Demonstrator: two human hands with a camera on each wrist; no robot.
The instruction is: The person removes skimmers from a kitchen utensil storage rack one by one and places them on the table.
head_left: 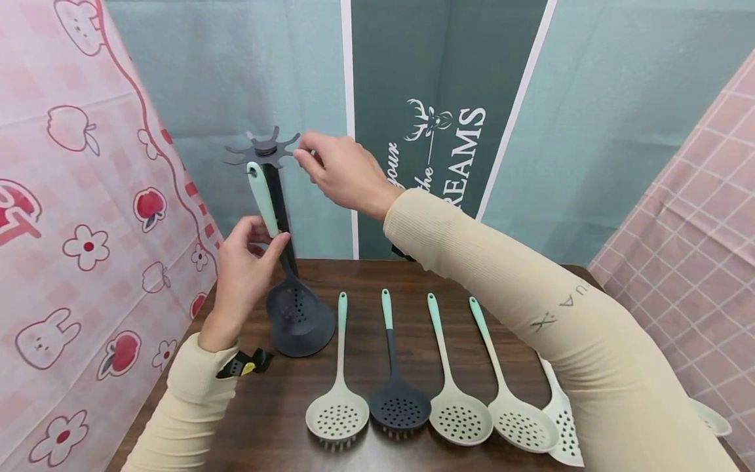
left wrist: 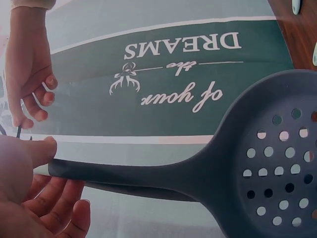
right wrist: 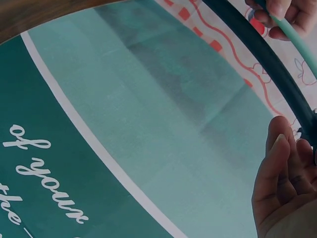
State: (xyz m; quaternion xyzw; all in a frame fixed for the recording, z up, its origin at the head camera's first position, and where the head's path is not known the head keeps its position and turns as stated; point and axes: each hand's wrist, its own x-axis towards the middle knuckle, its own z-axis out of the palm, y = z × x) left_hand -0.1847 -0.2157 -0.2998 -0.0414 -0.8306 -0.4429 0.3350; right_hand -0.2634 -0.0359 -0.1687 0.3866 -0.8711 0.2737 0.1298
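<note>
In the head view a dark utensil stand [head_left: 305, 342] rises at the left, topped by a ring of curved hooks [head_left: 267, 152]. My left hand [head_left: 244, 262] pinches a skimmer [head_left: 259, 190] around the lower part of its mint handle. The skimmer hangs head down in front of the post, with its handle hole by one of the hooks; whether it is hooked on, I cannot tell. Its dark perforated head [left wrist: 277, 163] fills the right of the left wrist view. My right hand [head_left: 345, 172] pinches the tip of a hook on the stand's right side.
Along the brown table [head_left: 265, 419] lie a pale skimmer [head_left: 337, 414], a dark skimmer [head_left: 400, 404] and more pale utensils, partly behind my right sleeve [head_left: 501, 282]. A pink patterned cloth [head_left: 88, 196] hangs at left, a green cloth [head_left: 425, 65] behind.
</note>
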